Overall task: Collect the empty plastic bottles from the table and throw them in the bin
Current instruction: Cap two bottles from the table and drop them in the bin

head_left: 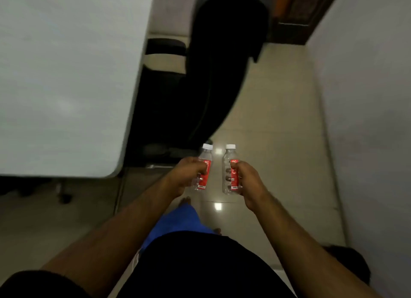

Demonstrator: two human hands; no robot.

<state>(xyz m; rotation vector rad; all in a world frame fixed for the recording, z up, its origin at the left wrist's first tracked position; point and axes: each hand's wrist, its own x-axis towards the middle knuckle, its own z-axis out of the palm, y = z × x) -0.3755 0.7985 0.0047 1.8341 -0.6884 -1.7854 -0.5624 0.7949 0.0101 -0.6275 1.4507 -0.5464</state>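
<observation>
We see the left hand (189, 175) closed around the left bottle (205, 158) and the right hand (248, 182) closed around the right bottle (228, 162). Each hand grips its bottle at the red label, with the fingers curled round it. The two bottles are held side by side, near each other but not touching, in front of the person's body and above the floor (266, 142).

Both white caps point away from the person, toward the top of the view. The long axis of the right bottle runs almost straight forward; the left bottle leans a little, its cap closer to the other one. Both look clear and empty.

The worktop (66, 86) lies to the left of the hands – we see no bottle on the part in view. Ahead stands a dark shape (222, 64) and to the right a wall (367, 97).

We cannot find the bin with certainty in this view, so we cannot say which hand is nearer to it. We judge that collecting is done for these two and carrying to the bin is the step now – the drop is still to come.
</observation>
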